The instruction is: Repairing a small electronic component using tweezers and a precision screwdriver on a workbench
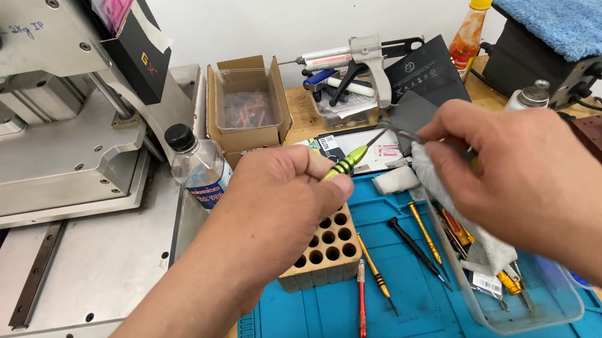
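My left hand grips a small screwdriver with a yellow-green and black handle, its thin shaft pointing up and right. My right hand pinches the shaft's tip, or a thin metal piece there, and also holds a white cloth that hangs down over a clear plastic tray. Both hands hover above a blue work mat. A wooden block with round holes sits just under my left hand.
Several slim screwdrivers lie on the mat. A grey metal press machine with a small blue screen fills the left. Behind stand a clear bottle, a cardboard box, a glue dispenser gun, an orange-capped squeeze bottle and a blue towel.
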